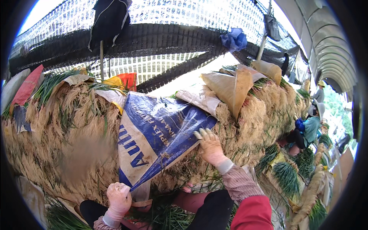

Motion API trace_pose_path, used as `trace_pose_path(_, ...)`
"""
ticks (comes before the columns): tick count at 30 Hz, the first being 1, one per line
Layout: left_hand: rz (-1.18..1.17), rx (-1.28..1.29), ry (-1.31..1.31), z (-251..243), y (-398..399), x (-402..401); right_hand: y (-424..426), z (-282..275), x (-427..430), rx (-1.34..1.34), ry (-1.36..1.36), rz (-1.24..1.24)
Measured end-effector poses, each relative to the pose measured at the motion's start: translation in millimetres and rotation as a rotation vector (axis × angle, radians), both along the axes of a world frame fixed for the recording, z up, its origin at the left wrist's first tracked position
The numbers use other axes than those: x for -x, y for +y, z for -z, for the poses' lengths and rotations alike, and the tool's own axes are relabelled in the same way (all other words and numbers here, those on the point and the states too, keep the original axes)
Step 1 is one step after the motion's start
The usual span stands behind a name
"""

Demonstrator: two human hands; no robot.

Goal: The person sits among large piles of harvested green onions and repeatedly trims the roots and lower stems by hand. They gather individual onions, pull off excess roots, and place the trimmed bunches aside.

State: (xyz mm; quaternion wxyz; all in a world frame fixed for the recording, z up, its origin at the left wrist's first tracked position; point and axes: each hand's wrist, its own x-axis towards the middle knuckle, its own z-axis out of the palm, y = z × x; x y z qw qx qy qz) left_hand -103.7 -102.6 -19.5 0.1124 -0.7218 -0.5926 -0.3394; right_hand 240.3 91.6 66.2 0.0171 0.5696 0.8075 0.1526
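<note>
A blue and white woven plastic sheet (161, 135), bearing large printed writing, hangs over a tall stack of root-on green onion bundles (253, 115). Its lower corner meets my left hand (119, 198), which is gloved and closed around that corner. Along the sheet's right edge lies my right hand (211, 148), also gloved, its fingers spread and reaching towards the stack's roots. Nothing shows in its palm, though the palm side is hidden. Loose green onion leaves (172, 215) lie between my knees, below the sheet.
Other plastic sheets (230, 83) drape the stack's top. Black shade netting (172, 40) runs behind it. On the right a person in a pale hat (312, 126) sits beside the stack; another person (319, 92) is farther back. Green onion bundles (286, 175) lie on the ground.
</note>
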Motion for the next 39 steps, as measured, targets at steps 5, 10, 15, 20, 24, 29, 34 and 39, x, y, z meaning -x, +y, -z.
trace_pose_path(5,0.078,0.03,0.033,-0.6,-16.6,-6.2,64.7,5.4,-2.1,0.055,0.237,-0.179)
trace_pose_path(10,-0.109,-0.221,-0.03,15.5,-31.6,43.1,24.9,7.1,34.5,0.107,0.528,-0.283)
trace_pose_path(15,-0.371,0.05,-0.849,52.0,-18.1,121.8,-28.4,51.0,136.1,0.35,1.502,-0.636)
trace_pose_path(20,0.271,0.105,-1.541,59.5,23.3,28.5,-71.3,10.9,169.9,0.326,1.669,-0.652)
trace_pose_path(24,0.38,0.19,-1.761,-28.4,99.8,-65.2,-115.6,-56.7,96.1,-0.135,1.566,-0.587)
trace_pose_path(29,0.667,0.824,-1.569,-137.7,93.0,-259.3,-171.6,-59.7,-133.3,-0.562,0.677,0.153)
trace_pose_path(34,1.378,0.93,-0.574,-97.2,-21.3,-410.5,-352.5,-35.8,-299.2,-0.406,0.501,0.656)
trace_pose_path(39,1.659,0.731,0.256,-30.0,-95.3,-425.1,-479.8,66.3,-334.1,0.008,0.401,0.991)
